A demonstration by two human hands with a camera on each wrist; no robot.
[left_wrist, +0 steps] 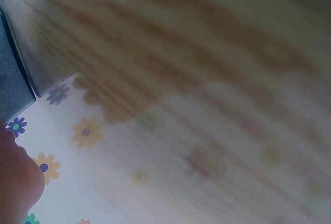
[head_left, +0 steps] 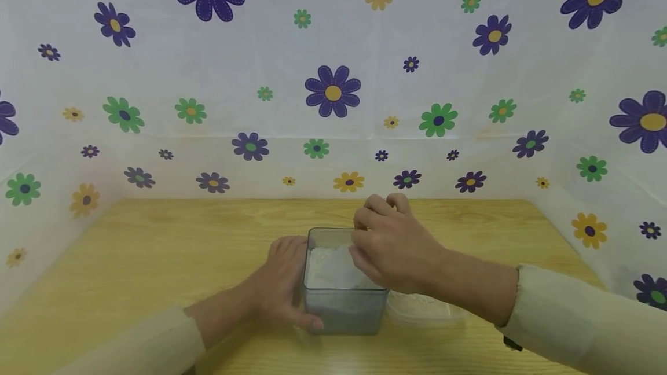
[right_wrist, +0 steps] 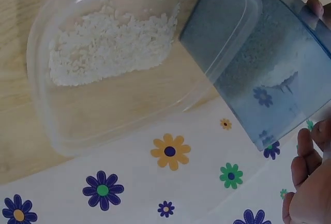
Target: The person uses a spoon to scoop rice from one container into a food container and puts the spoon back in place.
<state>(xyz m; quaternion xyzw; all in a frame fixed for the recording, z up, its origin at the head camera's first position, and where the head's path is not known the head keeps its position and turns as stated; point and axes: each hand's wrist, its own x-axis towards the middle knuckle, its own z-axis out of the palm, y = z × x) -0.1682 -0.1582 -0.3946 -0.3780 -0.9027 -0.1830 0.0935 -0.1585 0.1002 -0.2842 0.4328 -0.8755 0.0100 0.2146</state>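
A grey-blue see-through square bin (head_left: 344, 314) of white grains stands on the table. My left hand (head_left: 278, 282) grips its left side, the thumb across the front face and the fingers toward the back corner. Over the bin's right rim, my right hand (head_left: 398, 247) has its fingers curled and pinches a whitish, translucent piece (head_left: 341, 268) above the grains. The hand hides most of that piece, so I cannot tell its kind. Close by the bin's right side sits a clear plastic tub (right_wrist: 39, 79) with loose rice (right_wrist: 111, 45) in it, partly under my right forearm.
The wooden table (head_left: 182, 230) meets a white cloth (head_left: 292, 45) printed with purple, green and yellow flowers at its back and sides. A small dark object (head_left: 513, 343) shows under the right sleeve.
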